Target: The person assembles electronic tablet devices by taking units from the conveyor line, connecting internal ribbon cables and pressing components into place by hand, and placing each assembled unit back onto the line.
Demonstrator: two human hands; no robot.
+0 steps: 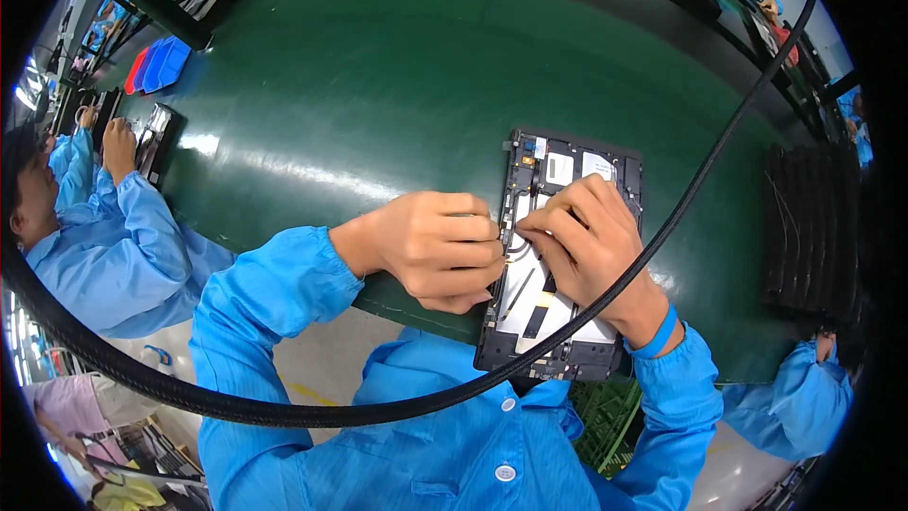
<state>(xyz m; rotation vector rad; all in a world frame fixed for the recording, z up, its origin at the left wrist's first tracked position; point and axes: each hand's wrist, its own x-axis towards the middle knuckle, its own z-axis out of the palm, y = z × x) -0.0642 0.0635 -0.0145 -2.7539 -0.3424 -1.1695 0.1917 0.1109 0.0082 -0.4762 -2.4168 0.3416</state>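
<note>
An opened tablet (512,333) lies at the table's near edge, its black frame, small circuit parts and white battery panels exposed. My left hand (430,251) is closed at its left edge, fingers curled and fingertips against the side; what they grip, if anything, is hidden. Over the middle of the tablet my right hand (594,241) pinches thumb and forefinger close to the left row of parts. A thin dark cable (519,248) curves just below that pinch, but I cannot tell whether the fingers hold it. A blue band circles my right wrist.
A thick black braided cable (378,414) sweeps across the view in front of my arms. Stacked black trays (811,227) stand at the right on the green table (378,66). Blue and red bins (163,64) sit far left. A co-worker (113,246) works close on the left.
</note>
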